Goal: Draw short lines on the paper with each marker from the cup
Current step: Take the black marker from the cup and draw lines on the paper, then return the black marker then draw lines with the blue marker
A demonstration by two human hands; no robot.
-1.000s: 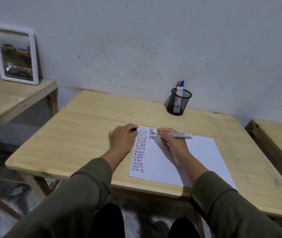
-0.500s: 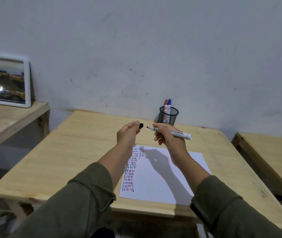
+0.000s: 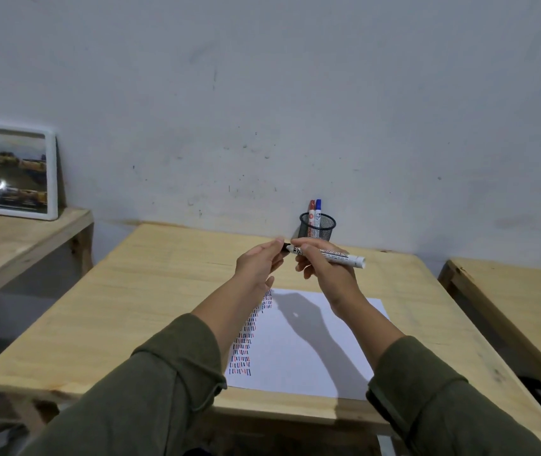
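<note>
Above the paper [image 3: 312,343] on a wooden table [image 3: 131,307], a person's right hand [image 3: 326,274] grips a white marker [image 3: 331,256], while the left hand [image 3: 257,264] pinches its black cap [image 3: 285,247] at the tip. Rows of short red, blue and black lines fill the paper's left edge. Beyond the paper, a mesh cup [image 3: 317,226] holds a red marker [image 3: 311,209] and a blue marker [image 3: 318,208].
</note>
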